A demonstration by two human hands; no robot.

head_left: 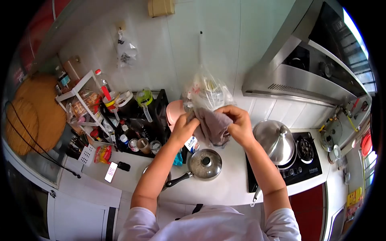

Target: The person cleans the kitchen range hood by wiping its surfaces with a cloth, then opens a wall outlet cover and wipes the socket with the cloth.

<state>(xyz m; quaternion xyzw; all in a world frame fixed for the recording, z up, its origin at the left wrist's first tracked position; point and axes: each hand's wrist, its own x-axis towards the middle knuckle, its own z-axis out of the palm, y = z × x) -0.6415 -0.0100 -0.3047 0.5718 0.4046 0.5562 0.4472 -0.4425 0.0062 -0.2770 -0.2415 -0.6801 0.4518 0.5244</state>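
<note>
A greyish-purple cloth (pixel 216 127) hangs between my two hands, above the white counter. My left hand (pixel 185 127) pinches its left upper edge, fingers closed. On the other side, my right hand (pixel 237 122) grips the cloth's upper right corner between thumb and fingers. Right behind the cloth, a clear plastic bag (pixel 211 90) with things in it hangs from a wall hook. Below the hands sits a small pan (pixel 197 170) under a glass lid (pixel 212 158). A pink item (pixel 174 111) stands behind my left hand, partly hidden.
To the right, a pot with a domed steel lid (pixel 273 140) sits on the black gas stove (pixel 311 166) beneath the range hood (pixel 289 86). A black rack (pixel 161 98) of bottles and jars stands left. A phone (pixel 111 172) lies on the counter (pixel 225 184).
</note>
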